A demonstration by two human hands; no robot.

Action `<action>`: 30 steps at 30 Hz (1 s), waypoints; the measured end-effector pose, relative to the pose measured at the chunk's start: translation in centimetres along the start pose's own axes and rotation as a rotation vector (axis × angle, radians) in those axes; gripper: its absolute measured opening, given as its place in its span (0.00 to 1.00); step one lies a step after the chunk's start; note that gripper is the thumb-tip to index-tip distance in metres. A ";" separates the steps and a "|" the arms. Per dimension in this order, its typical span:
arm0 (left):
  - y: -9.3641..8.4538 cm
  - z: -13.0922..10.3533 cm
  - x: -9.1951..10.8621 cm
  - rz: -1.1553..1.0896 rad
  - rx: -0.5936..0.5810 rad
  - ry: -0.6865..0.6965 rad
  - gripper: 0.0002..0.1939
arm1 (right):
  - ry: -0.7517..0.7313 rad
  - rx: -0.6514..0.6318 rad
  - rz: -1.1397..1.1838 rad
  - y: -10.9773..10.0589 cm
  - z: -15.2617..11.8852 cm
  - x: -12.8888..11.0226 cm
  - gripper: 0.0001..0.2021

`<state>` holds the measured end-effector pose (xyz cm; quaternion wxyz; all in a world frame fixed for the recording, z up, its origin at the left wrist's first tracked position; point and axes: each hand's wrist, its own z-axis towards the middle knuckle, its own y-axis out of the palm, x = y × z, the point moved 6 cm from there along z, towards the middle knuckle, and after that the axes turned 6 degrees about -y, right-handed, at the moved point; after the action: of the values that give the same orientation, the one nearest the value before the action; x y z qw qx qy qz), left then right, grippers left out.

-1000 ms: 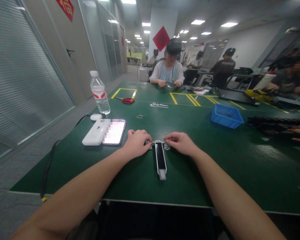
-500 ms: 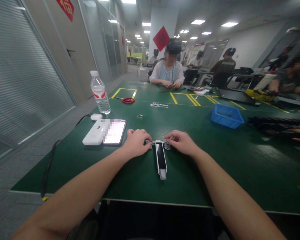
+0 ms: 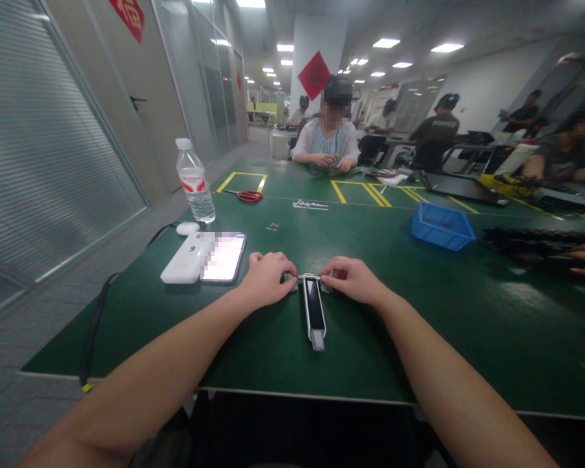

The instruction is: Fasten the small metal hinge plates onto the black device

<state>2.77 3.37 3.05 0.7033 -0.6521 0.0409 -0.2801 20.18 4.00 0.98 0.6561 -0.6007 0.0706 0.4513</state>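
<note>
A narrow white-framed device with a black face [image 3: 314, 305] lies on the green table, its grey tip pointing towards me. At its far end is a short metal crosspiece [image 3: 309, 277]. My left hand [image 3: 272, 276] pinches a small metal part [image 3: 293, 285] at the left end of the crosspiece. My right hand [image 3: 353, 278] closes its fingers on a similar metal part [image 3: 326, 286] at the right end, mostly covered by the fingertips.
Left of my hands are a phone [image 3: 228, 259], a white case [image 3: 182, 259] and a water bottle [image 3: 195, 185]. Red-handled scissors [image 3: 249, 195], small metal pieces [image 3: 272, 227] and white strips [image 3: 311, 205] lie beyond. A blue bin [image 3: 442, 225] stands right. A person [image 3: 326, 140] sits opposite.
My right fingers have shifted slightly and now cover more of the right metal part. The device and my left hand are almost unmoved. The person opposite has shifted their hands.
</note>
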 end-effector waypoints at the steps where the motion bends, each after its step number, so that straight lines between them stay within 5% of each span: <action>1: 0.0 0.0 0.0 -0.002 0.000 -0.002 0.07 | -0.004 -0.001 0.000 0.0 0.0 0.1 0.08; 16: 0.0 -0.3 0.6 0.085 0.083 0.110 0.07 | -0.008 -0.001 0.027 0.2 0.0 0.4 0.08; 30: 0.3 -0.1 0.2 0.031 0.024 0.027 0.07 | 0.008 -0.001 -0.004 0.2 0.1 -0.1 0.07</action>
<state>3.03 3.22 2.78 0.7149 -0.6390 0.0571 -0.2782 19.99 3.98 0.95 0.6566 -0.6028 0.0717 0.4476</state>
